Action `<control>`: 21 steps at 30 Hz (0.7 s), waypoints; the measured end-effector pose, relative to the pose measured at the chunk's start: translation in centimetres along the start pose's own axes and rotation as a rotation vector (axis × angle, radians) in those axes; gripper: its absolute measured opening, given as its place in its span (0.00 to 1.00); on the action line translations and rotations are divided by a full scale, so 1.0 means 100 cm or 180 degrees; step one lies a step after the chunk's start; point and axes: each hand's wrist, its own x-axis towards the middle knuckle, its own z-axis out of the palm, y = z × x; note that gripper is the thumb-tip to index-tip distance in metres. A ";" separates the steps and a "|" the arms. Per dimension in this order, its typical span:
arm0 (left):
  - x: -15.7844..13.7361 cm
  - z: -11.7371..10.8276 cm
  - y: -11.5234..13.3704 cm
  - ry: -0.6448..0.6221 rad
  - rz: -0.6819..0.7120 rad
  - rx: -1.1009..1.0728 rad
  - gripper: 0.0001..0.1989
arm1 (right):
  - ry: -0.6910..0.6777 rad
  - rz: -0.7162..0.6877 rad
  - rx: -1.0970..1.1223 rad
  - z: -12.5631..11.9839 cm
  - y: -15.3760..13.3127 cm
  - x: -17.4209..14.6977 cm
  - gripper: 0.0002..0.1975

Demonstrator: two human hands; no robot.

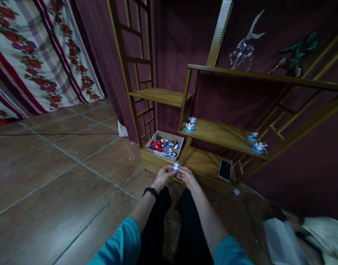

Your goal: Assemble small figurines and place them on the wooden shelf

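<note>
Between my two hands is a small white and purple toy figurine (176, 166). My left hand (163, 176) pinches it from the left side, and my right hand (187, 176) grips its right side. Just beyond them, a shallow cardboard box (150, 145) holds several small figurines in red, white, black and purple. On the middle shelf (221, 134), two figurines on blue bases (190, 127) stand at the left end. Two more such figurines (259, 147) are at its right end.
A phone or tablet (225, 170) lies on the lower shelf (203, 162). Higher up stand a clear deer figure (243, 49) and a dark green sculpture (297, 55). A white bag (281, 239) is at the lower right. A cable (55, 134) crosses the tiled floor (83, 187).
</note>
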 end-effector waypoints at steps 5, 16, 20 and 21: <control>0.000 0.000 0.000 -0.0012 -0.0006 0.0002 0.20 | -0.0015 -0.0010 -0.0056 0.001 -0.002 -0.001 0.11; 0.000 0.001 -0.001 -0.0046 -0.0085 -0.0004 0.20 | -0.0051 -0.0026 0.0025 0.004 -0.006 -0.008 0.11; -0.002 0.002 0.001 -0.0009 -0.0003 0.0044 0.19 | -0.0091 -0.0077 0.0044 0.005 -0.006 -0.009 0.11; -0.003 0.002 0.001 0.0023 0.0023 0.0056 0.19 | -0.0099 -0.0103 0.0042 0.005 -0.006 -0.010 0.11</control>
